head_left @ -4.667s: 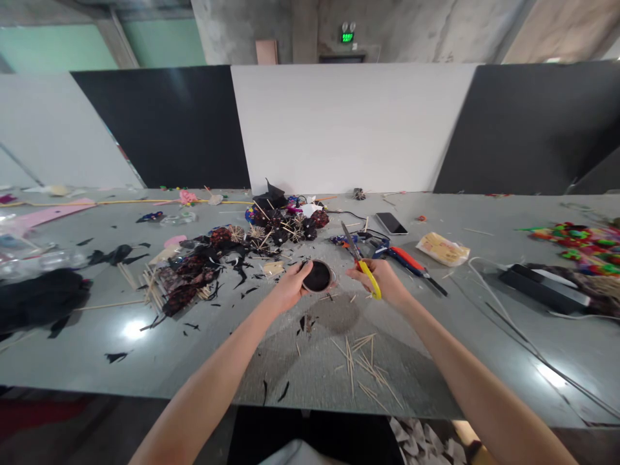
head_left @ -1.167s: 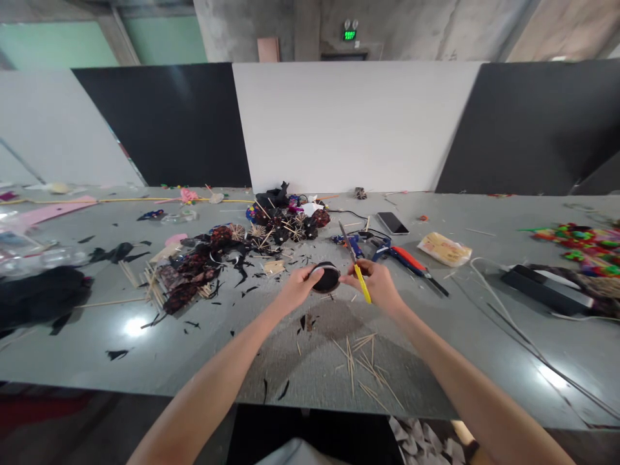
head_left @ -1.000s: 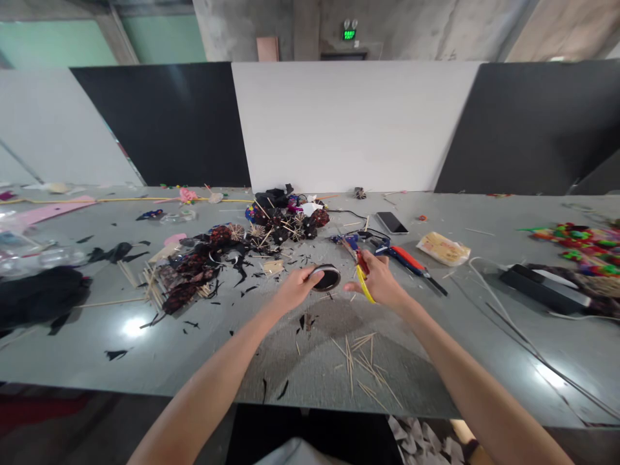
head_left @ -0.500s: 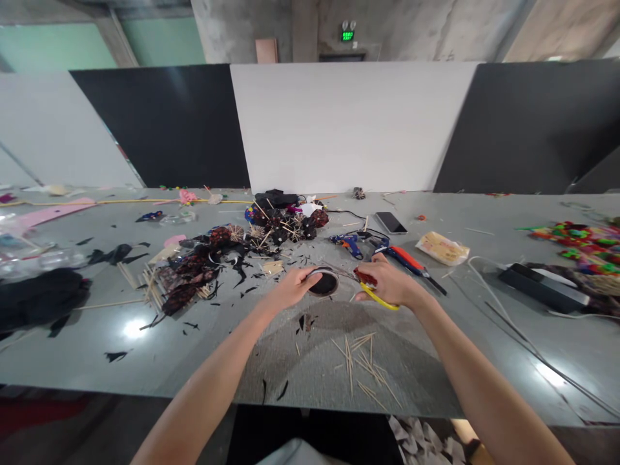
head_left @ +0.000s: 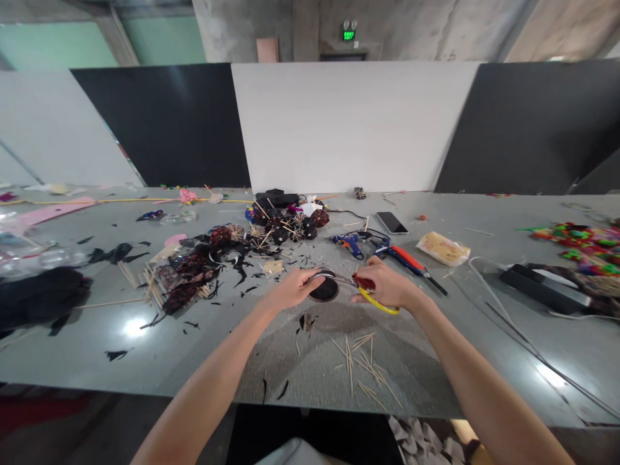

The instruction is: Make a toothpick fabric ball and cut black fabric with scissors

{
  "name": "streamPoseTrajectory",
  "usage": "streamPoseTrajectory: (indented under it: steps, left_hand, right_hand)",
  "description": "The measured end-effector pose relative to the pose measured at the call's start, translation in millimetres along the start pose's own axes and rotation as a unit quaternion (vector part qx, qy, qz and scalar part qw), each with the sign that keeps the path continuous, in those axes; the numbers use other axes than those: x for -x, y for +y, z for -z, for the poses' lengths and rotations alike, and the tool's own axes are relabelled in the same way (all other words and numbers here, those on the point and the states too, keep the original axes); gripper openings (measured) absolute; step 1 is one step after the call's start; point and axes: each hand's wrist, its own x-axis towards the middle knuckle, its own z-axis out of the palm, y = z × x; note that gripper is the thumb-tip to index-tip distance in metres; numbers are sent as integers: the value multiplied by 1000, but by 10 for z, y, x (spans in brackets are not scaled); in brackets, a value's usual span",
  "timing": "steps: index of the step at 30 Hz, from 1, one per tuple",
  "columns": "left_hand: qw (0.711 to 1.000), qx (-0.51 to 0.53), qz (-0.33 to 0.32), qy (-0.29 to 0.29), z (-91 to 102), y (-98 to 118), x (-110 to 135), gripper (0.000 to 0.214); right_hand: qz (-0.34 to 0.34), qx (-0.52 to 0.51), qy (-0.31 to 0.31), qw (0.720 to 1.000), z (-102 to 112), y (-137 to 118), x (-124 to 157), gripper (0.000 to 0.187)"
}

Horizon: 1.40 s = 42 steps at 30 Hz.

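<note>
My left hand (head_left: 290, 290) pinches a small round black piece with a pale rim (head_left: 324, 289) just above the grey table (head_left: 194, 349). My right hand (head_left: 385, 287) is closed on the yellow-and-red handles of a pair of scissors (head_left: 369, 292), whose blades point left and reach the top edge of the round piece. Both hands sit at mid-table, close together. Loose toothpicks (head_left: 361, 365) lie on the table just in front of the hands.
A heap of dark fabric flowers and sticks (head_left: 232, 252) lies behind and left of the hands. A blue glue gun (head_left: 349, 242), red-handled pliers (head_left: 409, 260), a phone (head_left: 391, 223) and a paper packet (head_left: 443, 248) lie to the right. Cables (head_left: 513, 323) and a black box (head_left: 545, 287) are at far right.
The scissors swung from pointing away upright to lying sideways, blades now at the round piece. My right hand turned over and dropped slightly; my left hand kept its hold.
</note>
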Motion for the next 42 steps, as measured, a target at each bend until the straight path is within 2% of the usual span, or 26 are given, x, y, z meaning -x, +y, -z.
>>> streamPoseTrajectory:
  steps: [7,13,24,42]
  left_hand:
    - [1000,2,10,-10,-4,-33,-6,58]
    - [1000,-16,21,-2,10,-32,-3,60]
    - [999,-23,37,-19,50,21,4,62]
    - [999,-14,37,-29,42,-29,-18,64]
  right_hand:
    - [8,6,20,1000,12,1,13,51]
    - [12,30,53,998,33,-7,31,54]
    - [11,51,70,996,44,1,53,53]
    - [-8,56,22,998,76,-97,16,45]
